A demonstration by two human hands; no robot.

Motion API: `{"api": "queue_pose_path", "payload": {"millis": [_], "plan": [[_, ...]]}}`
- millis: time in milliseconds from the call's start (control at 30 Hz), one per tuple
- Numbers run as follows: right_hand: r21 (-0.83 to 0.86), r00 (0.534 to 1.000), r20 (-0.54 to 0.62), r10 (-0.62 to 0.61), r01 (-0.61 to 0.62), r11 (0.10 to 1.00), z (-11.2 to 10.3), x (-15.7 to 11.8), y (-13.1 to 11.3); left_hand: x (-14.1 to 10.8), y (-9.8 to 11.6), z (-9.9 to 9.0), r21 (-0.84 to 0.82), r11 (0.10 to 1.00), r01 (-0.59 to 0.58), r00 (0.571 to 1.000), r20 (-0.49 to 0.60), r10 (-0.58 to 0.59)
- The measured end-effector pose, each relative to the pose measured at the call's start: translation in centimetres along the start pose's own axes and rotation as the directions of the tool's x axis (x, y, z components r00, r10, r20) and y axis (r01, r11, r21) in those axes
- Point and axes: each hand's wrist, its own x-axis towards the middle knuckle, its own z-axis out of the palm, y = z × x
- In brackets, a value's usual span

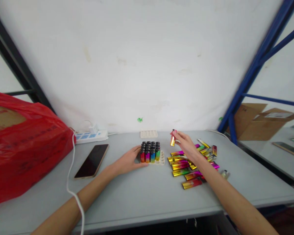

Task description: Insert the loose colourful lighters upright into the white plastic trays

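Observation:
Rows of lighters (147, 156) with black tops and rainbow bodies stand upright in a white tray (162, 160). Bare slots show along the tray's right side. My left hand (131, 160) holds the tray at its left, with the thumb along the front edge and the other fingers at the left and back, partly hidden. Pinched in the fingers of my right hand (182, 141) is a single shiny lighter (172, 141), red above and gold below, raised to the right of the tray. Under and beside my right forearm lies a loose pile of metallic lighters (180, 164).
A second white slotted tray (149, 134) lies by the wall. Left are a phone (91, 161), a white power strip (90, 136), a red plastic bag (26, 147) and a white cable (72, 182) crossing my left forearm. Blue shelf posts (250, 75) and a cardboard box (257, 122) stand right.

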Motion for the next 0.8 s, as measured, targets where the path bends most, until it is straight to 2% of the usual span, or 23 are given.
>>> {"api": "queue_pose_path", "payload": {"millis": [167, 300, 400, 533, 667, 800], "plan": [[0.094, 0.991, 0.112, 0.08, -0.091, 0.991, 1.4, -0.5, 0.2, 0.0, -0.2, 0.1, -0.004, 1.0, -0.023, 0.999, -0.023, 0.023], [-0.042, 0.983, 0.16, 0.09, -0.084, 0.996, 2.1, -1.0, 0.3, 0.1, -0.3, 0.2, 0.012, 1.0, -0.023, 1.0, -0.01, 0.023], [-0.26, 0.989, 0.146, 0.002, 0.037, 0.965, 2.5, -1.4, 0.3, 0.1, -0.3, 0.2, 0.019, 0.999, -0.026, 1.0, -0.003, 0.026], [-0.524, 0.976, 0.109, -0.19, 0.219, 0.823, 3.2, -2.1, 0.5, 0.1, -0.4, 0.3, 0.01, 1.0, -0.026, 1.0, -0.008, 0.026], [-0.641, 0.964, 0.106, -0.244, 0.253, 0.724, 3.6, -2.3, 0.6, 0.1, -0.7, 0.4, 0.001, 0.999, -0.036, 0.999, -0.02, 0.036], [-0.677, 0.962, 0.1, -0.256, 0.254, 0.69, 3.5, -2.1, 0.6, 0.1, -0.9, 0.4, 0.001, 0.999, -0.045, 0.999, -0.031, 0.045]]}}
